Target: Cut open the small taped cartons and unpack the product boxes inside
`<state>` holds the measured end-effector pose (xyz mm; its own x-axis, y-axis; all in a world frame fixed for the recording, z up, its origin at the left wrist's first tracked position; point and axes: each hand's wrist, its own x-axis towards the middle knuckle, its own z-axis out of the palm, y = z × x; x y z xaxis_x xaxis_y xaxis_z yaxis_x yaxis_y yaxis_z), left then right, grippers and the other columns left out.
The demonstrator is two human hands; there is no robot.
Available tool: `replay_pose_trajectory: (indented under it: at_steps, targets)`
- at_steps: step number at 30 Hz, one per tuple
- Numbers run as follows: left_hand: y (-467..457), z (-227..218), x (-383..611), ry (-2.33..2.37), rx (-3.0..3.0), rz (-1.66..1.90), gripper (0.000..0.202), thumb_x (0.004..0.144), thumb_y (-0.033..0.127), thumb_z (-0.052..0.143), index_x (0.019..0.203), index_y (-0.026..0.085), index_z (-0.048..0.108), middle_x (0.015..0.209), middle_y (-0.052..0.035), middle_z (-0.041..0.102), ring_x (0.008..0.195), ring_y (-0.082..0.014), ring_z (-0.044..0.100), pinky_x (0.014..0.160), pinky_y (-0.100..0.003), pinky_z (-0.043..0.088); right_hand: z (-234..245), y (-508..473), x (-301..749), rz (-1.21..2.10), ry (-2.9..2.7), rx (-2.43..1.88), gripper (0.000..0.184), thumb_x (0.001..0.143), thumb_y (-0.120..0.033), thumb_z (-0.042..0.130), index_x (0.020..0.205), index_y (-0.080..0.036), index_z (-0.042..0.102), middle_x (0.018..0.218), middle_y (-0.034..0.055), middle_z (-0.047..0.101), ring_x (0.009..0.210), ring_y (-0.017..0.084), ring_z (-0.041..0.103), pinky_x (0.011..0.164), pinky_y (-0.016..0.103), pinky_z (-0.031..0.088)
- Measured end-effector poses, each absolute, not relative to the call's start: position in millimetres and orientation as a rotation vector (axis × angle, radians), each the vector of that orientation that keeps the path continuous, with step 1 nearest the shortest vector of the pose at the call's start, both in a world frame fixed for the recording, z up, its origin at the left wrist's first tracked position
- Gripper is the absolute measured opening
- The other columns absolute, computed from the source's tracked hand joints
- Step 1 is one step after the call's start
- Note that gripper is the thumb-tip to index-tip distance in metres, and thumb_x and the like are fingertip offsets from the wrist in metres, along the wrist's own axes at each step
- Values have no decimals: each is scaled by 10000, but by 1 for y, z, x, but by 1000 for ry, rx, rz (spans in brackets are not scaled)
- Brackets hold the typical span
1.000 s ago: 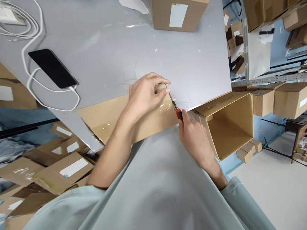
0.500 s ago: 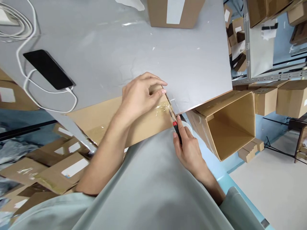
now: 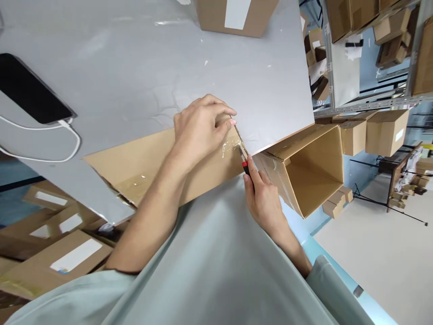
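Observation:
A flat brown cardboard box (image 3: 213, 180) lies along the front edge of the grey table, against my body. My left hand (image 3: 203, 126) rests over it, thumb and fingers closed on the edge at its right end. In my right hand (image 3: 265, 198) is a utility knife (image 3: 245, 167) with a red and black handle, the index finger stretched along it. The blade meets the box at its right end, beside shiny clear tape (image 3: 232, 143) that looks torn and crinkled. Part of the handle is hidden in my palm.
Upright on the grey table (image 3: 135, 67) is a labelled carton (image 3: 233, 18). A black phone (image 3: 32, 90) with a white cable lies at the left. Beside the table's right edge is an open cardboard box (image 3: 314, 176). Labelled cartons (image 3: 67, 257) are piled at lower left.
My view has turned slightly right, so the phone and table have slid left in it. The knife's tip has shifted slightly up along the box's end edge. My left hand keeps its hold.

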<state>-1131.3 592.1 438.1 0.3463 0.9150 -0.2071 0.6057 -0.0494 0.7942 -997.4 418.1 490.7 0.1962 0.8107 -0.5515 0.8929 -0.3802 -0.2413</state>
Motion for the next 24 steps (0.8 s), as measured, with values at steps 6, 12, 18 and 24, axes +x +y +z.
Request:
replay_pose_trajectory:
  at_steps: [6,12,18,24]
  targets:
    - [591,439,-1131,1352,1761,467,229,1006,432,620,1130,446,813,1336,39,784,1325,-326,669,1128,-564,548,496,423,-1005,-907,1596,2348,599,1225,-339,316,1821,-295,283,1142,94,736,857,222,717,764,310,563]
    - [590,441,-1131,1353,1761,468,232,1011,430,594,1098,386,804,1362,23,768,1322,-322,663,1095,-556,535,500,430,-1018,-868,1511,2371,597,1226,-355,304,1821,-303,281,1125,88,744,801,219,711,735,310,536]
    - [588,443,-1130,1352,1777,437,265,1030,438,568,1142,360,795,1378,2,747,1343,-319,644,1058,-569,536,492,425,-1022,-821,1477,2438,597,1229,-338,302,1823,-304,266,1219,98,788,905,230,764,750,293,547]
    - [585,441,-1129,1338,1722,450,258,1032,447,577,1146,363,792,1385,-20,735,1388,-340,610,1117,-575,517,482,408,-1022,-735,1370,2482,607,1217,-316,374,1818,-281,296,1212,113,810,871,230,775,746,294,555]
